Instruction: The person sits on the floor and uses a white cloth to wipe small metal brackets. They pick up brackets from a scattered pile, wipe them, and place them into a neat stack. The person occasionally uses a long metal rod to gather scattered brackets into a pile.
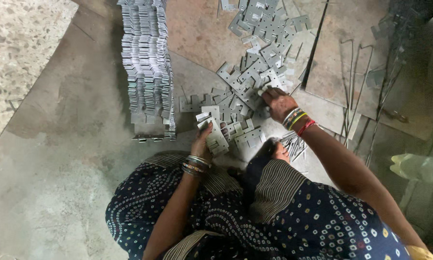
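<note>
- Head view looks down on a small bundle of flat grey metal plates [213, 134], gathered on edge in the left hand [203, 142]; the fingers are closed around the bundle, just above the person's lap.
- The right hand [277, 103] reaches forward into a loose pile of notched metal plates [255, 62] spread over the floor; its fingertips are pressed down on the plates at the pile's near edge, fingers drawn together on one of them, though whether it is lifted cannot be told.
- Both wrists carry bangles; the right also has a red thread.
- Left of the loose pile, a long neat stack of plates [146, 62] runs away from the person, lying in a row on a sheet of worn metal [72, 110].
- Near the right forearm lies a small cluster of thin metal pins [293, 143].
- Farther right, bent wire rods [354, 86] rest on another flat sheet.
- The person sits on the floor in a dark dotted garment [293, 221] with striped trim.
</note>
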